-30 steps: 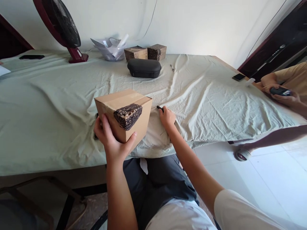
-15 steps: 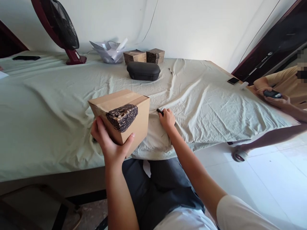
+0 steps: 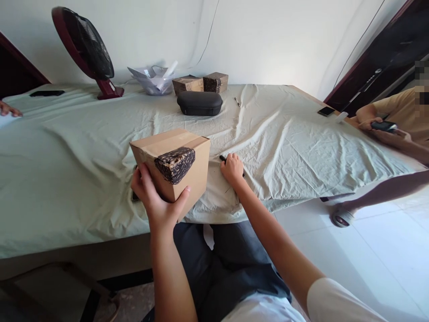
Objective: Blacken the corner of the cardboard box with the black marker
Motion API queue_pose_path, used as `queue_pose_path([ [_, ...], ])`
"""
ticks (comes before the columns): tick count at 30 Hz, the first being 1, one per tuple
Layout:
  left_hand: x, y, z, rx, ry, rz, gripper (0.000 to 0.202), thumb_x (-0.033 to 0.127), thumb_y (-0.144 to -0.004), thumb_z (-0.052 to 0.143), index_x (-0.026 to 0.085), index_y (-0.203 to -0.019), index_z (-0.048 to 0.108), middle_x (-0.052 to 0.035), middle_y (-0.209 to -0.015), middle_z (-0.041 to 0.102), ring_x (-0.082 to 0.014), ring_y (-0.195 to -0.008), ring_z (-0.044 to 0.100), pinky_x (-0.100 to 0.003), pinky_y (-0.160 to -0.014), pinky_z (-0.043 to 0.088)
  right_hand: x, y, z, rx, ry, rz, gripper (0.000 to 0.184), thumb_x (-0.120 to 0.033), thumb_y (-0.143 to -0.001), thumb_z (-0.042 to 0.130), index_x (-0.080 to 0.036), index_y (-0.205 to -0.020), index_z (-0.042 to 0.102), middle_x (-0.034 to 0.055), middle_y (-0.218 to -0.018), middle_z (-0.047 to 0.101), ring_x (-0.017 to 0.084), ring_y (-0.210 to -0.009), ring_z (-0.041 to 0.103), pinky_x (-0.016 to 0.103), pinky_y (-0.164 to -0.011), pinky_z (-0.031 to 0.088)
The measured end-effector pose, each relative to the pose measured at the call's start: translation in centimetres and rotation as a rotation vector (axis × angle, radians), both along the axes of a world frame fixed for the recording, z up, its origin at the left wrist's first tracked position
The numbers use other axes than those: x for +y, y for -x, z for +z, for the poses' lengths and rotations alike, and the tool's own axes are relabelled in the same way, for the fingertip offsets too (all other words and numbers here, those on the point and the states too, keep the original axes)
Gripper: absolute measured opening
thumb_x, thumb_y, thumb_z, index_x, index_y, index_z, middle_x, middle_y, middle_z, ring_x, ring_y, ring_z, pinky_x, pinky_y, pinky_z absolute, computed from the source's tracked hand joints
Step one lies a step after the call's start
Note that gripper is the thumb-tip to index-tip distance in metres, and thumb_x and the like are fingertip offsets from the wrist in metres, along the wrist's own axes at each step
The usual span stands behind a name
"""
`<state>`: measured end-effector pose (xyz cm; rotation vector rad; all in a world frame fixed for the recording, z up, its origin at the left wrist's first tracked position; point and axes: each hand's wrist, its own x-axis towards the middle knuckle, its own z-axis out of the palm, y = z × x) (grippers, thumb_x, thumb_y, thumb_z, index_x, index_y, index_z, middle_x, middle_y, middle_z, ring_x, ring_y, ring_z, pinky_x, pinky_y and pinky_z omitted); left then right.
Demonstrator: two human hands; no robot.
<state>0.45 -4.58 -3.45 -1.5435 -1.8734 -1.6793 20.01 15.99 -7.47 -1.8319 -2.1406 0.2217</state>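
My left hand (image 3: pixel 157 201) grips a brown cardboard box (image 3: pixel 174 163) from below at the table's near edge, thumb and fingers round its lower corner. A dark patterned patch covers the box's front corner. Just right of the box, my right hand (image 3: pixel 232 169) rests on the pale green cloth (image 3: pixel 284 147) with its fingers curled round a thin black pen-like object (image 3: pixel 223 158) whose tip sticks out to the left.
Farther back lie a black case (image 3: pixel 199 103), two small patterned boxes (image 3: pixel 200 83), a bowl of papers (image 3: pixel 152 77) and a red fan (image 3: pixel 87 49). Another person sits at the right holding a dark device (image 3: pixel 384 126); a phone (image 3: pixel 325 111) lies nearby. Someone's fingers (image 3: pixel 8 109) show at far left.
The box and both hands have stayed almost still; the view has shifted slightly. Someone's fingers have appeared at the far left edge.
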Motion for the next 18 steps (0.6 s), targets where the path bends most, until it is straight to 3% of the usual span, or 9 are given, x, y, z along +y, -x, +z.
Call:
queue_pose_path([
  [9,-0.1,0.1,0.0,0.010,-0.011,-0.002,0.126,0.057,-0.077,0.092,0.027,-0.179,0.024,-0.0224,-0.171,0.030,-0.0458,-0.166,0.032,-0.063,-0.137,0.029,0.6,-0.4,-0.6,0.057,-0.051,-0.029,0.028,-0.011,-0.101,0.044,-0.013,-0.120,0.065,0.0252,-0.134,0.065,0.038,-0.125,0.059,0.047,-0.102,0.048],
  [14,-0.3,0.1,-0.1,-0.091,-0.026,-0.014,0.128,0.052,-0.073,0.095,0.028,-0.179,0.027,-0.0223,-0.169,0.033,-0.0438,-0.164,0.036,-0.061,-0.136,0.034,0.7,-0.6,-0.6,0.144,-0.161,-0.084,0.042,-0.011,-0.092,0.053,-0.015,-0.131,0.068,0.0226,-0.142,0.063,0.040,-0.134,0.053,0.057,-0.115,0.040],
  [16,-0.3,0.2,-0.3,-0.180,-0.015,-0.036,0.129,0.049,-0.073,0.095,0.029,-0.179,0.025,-0.0219,-0.171,0.032,-0.0424,-0.164,0.039,-0.059,-0.132,0.040,0.6,-0.8,-0.5,0.272,-0.276,-0.010,0.044,-0.018,-0.091,0.058,-0.017,-0.133,0.069,0.0204,-0.143,0.064,0.039,-0.138,0.052,0.061,-0.122,0.034],
  [18,-0.1,0.3,-0.4,-0.276,0.003,-0.081,0.130,0.046,-0.073,0.095,0.031,-0.180,0.022,-0.0216,-0.175,0.030,-0.0416,-0.164,0.041,-0.056,-0.129,0.045,0.3,-1.1,-0.3,0.490,-0.321,0.222,0.042,-0.034,-0.094,0.060,-0.019,-0.133,0.069,0.0187,-0.142,0.066,0.037,-0.139,0.054,0.059,-0.126,0.034],
])
